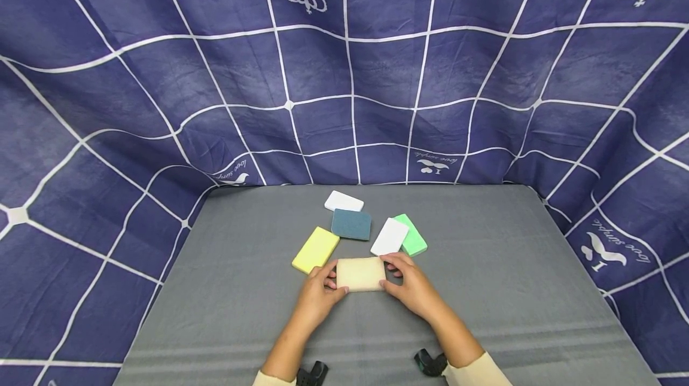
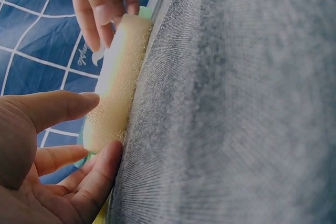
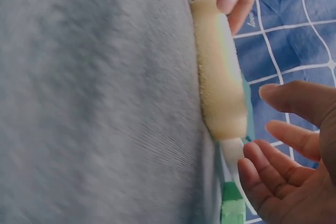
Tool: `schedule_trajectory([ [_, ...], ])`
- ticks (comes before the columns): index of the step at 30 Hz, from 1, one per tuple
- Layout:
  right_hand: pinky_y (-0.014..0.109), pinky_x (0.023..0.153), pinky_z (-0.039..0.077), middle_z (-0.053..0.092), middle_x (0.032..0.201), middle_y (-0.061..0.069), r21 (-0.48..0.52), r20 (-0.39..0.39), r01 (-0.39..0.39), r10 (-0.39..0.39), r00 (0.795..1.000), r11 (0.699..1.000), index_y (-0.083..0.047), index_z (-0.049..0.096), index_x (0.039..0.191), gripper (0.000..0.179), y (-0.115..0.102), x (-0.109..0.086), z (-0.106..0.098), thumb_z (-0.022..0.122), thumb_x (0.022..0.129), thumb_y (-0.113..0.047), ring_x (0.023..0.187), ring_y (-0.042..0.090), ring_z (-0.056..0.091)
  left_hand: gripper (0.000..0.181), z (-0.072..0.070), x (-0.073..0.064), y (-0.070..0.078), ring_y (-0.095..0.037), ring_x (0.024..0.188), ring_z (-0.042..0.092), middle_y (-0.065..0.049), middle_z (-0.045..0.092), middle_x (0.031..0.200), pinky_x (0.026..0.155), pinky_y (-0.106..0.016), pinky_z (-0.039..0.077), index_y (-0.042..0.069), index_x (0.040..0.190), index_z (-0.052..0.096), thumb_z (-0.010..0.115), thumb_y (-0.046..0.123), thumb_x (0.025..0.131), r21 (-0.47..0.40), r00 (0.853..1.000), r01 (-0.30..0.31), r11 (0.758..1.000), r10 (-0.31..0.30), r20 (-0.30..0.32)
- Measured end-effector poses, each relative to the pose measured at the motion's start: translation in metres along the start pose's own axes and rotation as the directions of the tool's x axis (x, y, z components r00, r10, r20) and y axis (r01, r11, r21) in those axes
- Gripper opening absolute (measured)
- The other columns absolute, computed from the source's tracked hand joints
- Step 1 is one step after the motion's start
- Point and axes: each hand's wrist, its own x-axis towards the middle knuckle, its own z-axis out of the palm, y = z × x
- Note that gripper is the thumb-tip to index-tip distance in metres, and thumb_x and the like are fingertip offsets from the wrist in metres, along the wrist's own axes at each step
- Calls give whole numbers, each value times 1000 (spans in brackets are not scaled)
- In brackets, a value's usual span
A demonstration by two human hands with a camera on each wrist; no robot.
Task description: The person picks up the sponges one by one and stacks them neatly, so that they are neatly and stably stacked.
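Observation:
A cream rectangular sponge (image 1: 360,274) lies crosswise between my two hands, close over the grey cloth. My left hand (image 1: 319,293) pinches its left end, thumb at the near corner and index finger at the far one. In the left wrist view that sponge (image 2: 118,85) shows its porous edge beside my left fingers (image 2: 107,163). At the opposite end is my right hand (image 1: 409,284), its thumb and index finger right at the corners. The right wrist view shows the loosely spread right fingers (image 3: 262,174) beside the sponge's end (image 3: 223,77), with a gap at the thumb.
Beyond my hands lie a yellow block (image 1: 316,250), a dark teal block (image 1: 351,224), and a white block (image 1: 343,201) behind it. Another white block (image 1: 390,236) overlaps a green block (image 1: 413,239) on the right. A blue checked curtain (image 1: 387,87) borders the grey table (image 1: 242,302).

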Motion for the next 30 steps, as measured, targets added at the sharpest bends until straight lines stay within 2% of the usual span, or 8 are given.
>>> schedule_trajectory([
  [6, 36, 88, 55, 61, 129, 8, -37, -56, 24, -26, 998, 999, -8, 67, 129, 52, -1, 5, -11, 83, 80, -4, 105, 21, 62, 64, -1, 0, 0, -14, 86, 59, -9, 59, 106, 69, -20, 51, 3, 139, 59, 84, 10, 80, -12, 1000, 5, 1000, -4, 13],
  [11, 44, 90, 55, 60, 131, 10, -38, -91, 23, -26, 995, 999, -9, 65, 132, 53, 3, 12, -21, 83, 81, -5, 110, 26, 63, 64, -2, -1, 0, -15, 86, 59, -8, 59, 106, 70, -20, 51, 3, 139, 58, 83, 11, 81, -28, 1000, 7, 1000, -6, 20],
  [17, 49, 89, 55, 60, 131, 13, -33, -164, 63, -68, 984, 997, -8, 65, 132, 54, 10, 20, -31, 81, 81, -2, 112, 32, 64, 65, -2, -1, -1, -15, 87, 59, -8, 59, 107, 71, -20, 51, 3, 139, 58, 83, 11, 80, -39, 1000, 21, 999, -20, 24],
  [21, 51, 93, 51, 61, 131, 15, -51, -201, 93, -102, 974, 994, -8, 65, 133, 55, 14, 27, -37, 81, 80, -3, 116, 33, 62, 65, -1, -1, -2, -15, 88, 58, -8, 58, 107, 70, -20, 51, 5, 140, 58, 83, 12, 81, -41, 999, 28, 999, -27, 31],
  [27, 56, 107, 43, 56, 138, 20, -43, -183, 66, -72, 980, 997, -5, 58, 140, 63, 23, 39, -43, 81, 82, -6, 129, 39, 54, 65, 0, -1, -3, -15, 89, 57, -8, 58, 108, 71, -20, 50, 5, 141, 57, 83, 13, 82, -41, 999, 34, 999, -32, 39],
  [30, 59, 111, 40, 53, 142, 22, -34, -163, 39, -45, 986, 999, -5, 54, 143, 67, 28, 44, -44, 80, 83, -8, 133, 41, 51, 65, 0, -1, -3, -15, 88, 57, -8, 58, 107, 71, -20, 51, 5, 141, 57, 83, 13, 82, -43, 999, 33, 999, -32, 35],
])
